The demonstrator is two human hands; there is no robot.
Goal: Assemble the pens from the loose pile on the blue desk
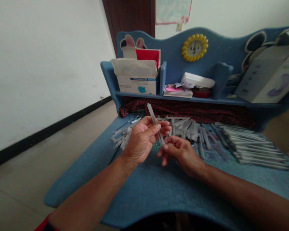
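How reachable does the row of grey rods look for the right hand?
Probably yes: nothing tall stands between the right hand and the grey rods, though it is occupied at the lower end of the clear strip.

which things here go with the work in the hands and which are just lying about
In the job:
- slim translucent plastic piece, held by left hand, right hand at lower end
- heap of loose translucent plastic pieces, likely
- row of slim grey rods, likely

Just lying about:
- white cardboard box with blue print
- dark red checked cloth
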